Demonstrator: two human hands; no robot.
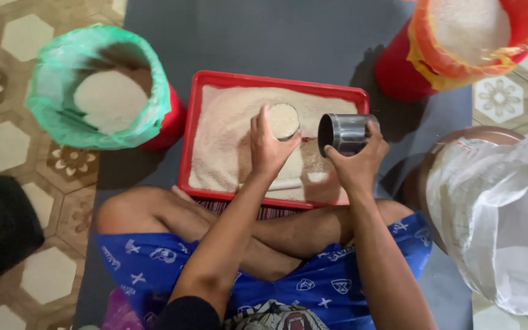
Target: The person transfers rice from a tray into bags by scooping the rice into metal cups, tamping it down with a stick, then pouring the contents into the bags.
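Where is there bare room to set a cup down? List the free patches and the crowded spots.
Free: the grey mat beyond the red tray, between the green-lined bucket and the orange-lined bucket; also a patch right of the tray. Crowded: the tray's near half, where the left hand holds a full cup and the right hand a metal cup.

A person sits cross-legged on a grey mat (264, 43) before a red tray (203, 122) spread with rice; the left hand (270, 150) grips a small cup (283, 120) filled level with rice, upright over the tray; the right hand (359, 164) holds an empty metal cup (343, 133) tipped on its side, just beside the full one; a green-lined bucket (102, 85) of rice stands to the left, an orange-lined bucket (459, 43) at the upper right, a white sack (502, 220) at the right.
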